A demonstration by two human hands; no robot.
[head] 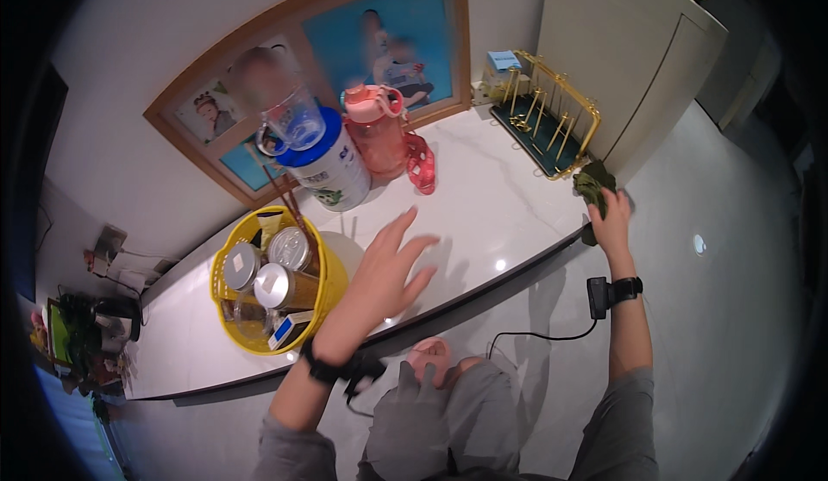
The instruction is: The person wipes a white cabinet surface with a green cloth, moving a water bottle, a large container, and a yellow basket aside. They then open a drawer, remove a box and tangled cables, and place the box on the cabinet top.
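My right hand (pixel 610 222) grips a crumpled dark green cloth (pixel 592 187) at the right end of the white marble-look counter (pixel 482 203), beside the corner of a gold wire cup rack (pixel 543 125) with a dark green base. Part of the cloth hangs over the counter's edge. Over the counter's front, with fingers spread and nothing in them, is my left hand (pixel 381 274). Just left of it stands a yellow plastic basket (pixel 333 287) holding lidded jars, a tube and a small box. Behind the hand are a pink water bottle (pixel 381 141) and a white can with a blue lid (pixel 336 177).
A clear plastic measuring jug (pixel 297 122) sits on the can. A wood-framed photo display (pixel 259 22) leans against the wall. A small box (pixel 503 70) stands behind the rack, near a tall pale cabinet (pixel 621 61). Cables and a socket (pixel 110 242) are at left.
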